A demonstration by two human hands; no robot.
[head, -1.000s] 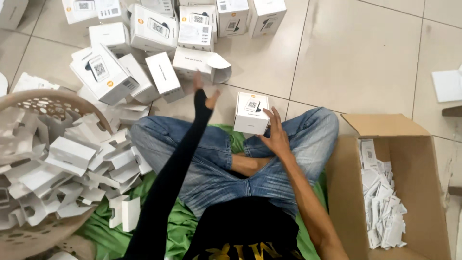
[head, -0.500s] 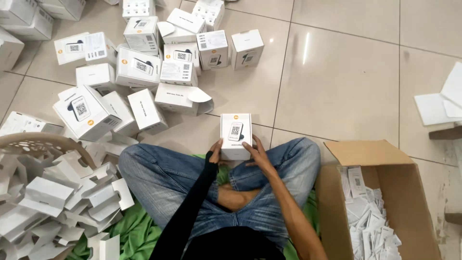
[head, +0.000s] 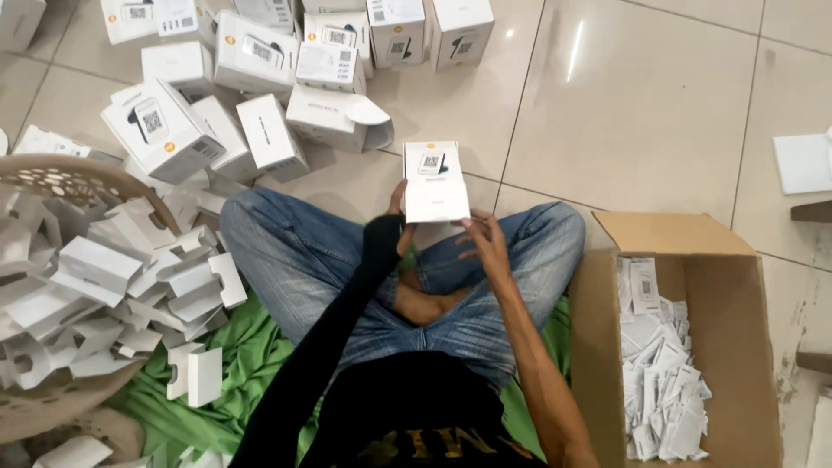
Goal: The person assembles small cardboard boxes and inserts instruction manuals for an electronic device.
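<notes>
I sit cross-legged on the tiled floor and hold a small white box [head: 435, 182] above my knees with both hands. My left hand [head: 397, 218], in a black sleeve that covers the palm, grips the box's left side. At the box's lower right edge my right hand [head: 485, 244] has its fingers on it. The box is tilted so that a plain side faces me and its printed face points away.
A pile of similar white boxes [head: 260, 78] lies on the floor ahead to the left. A woven basket [head: 35, 173] at my left holds several white cardboard inserts. A brown carton [head: 676, 338] at my right holds paper leaflets. Green cloth [head: 243, 364] lies under my legs.
My left hand came back from the box pile and took hold of the white box along with the right hand. The box has since been lifted and tipped back.
</notes>
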